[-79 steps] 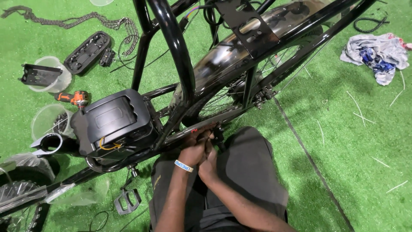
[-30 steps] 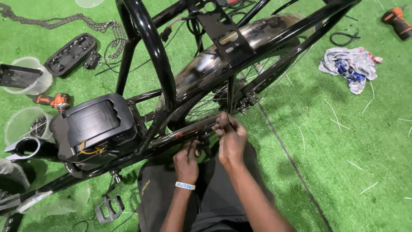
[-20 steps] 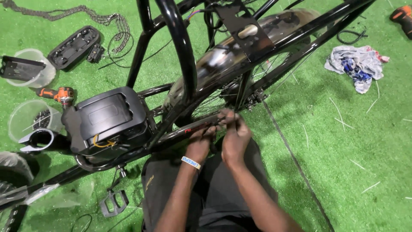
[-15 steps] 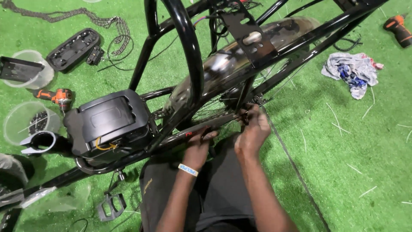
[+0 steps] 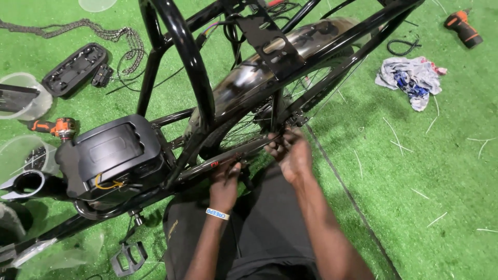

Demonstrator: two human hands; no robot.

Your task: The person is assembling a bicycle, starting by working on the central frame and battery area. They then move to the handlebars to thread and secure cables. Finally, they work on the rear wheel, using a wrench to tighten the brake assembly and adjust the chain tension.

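Black bicycle frame [image 5: 228, 158], its lower stay gripped under left hand [image 5: 226, 180], right hand [image 5: 291, 154] fingers pinched alongside.

We find no screens and no signs; the labelled things are few. A narrow wristband [image 5: 217, 213], white with blue lettering, circles the wrist of the left hand [image 5: 226, 181]; a small red marking [image 5: 214, 165] sits on the black frame tube [image 5: 228, 158] just above that hand; faint pale print [image 5: 171, 228] runs along the dark trousers by the left forearm. At the left edge we see clear plastic tubs [image 5: 23, 96]; whether they carry labels we cannot tell.
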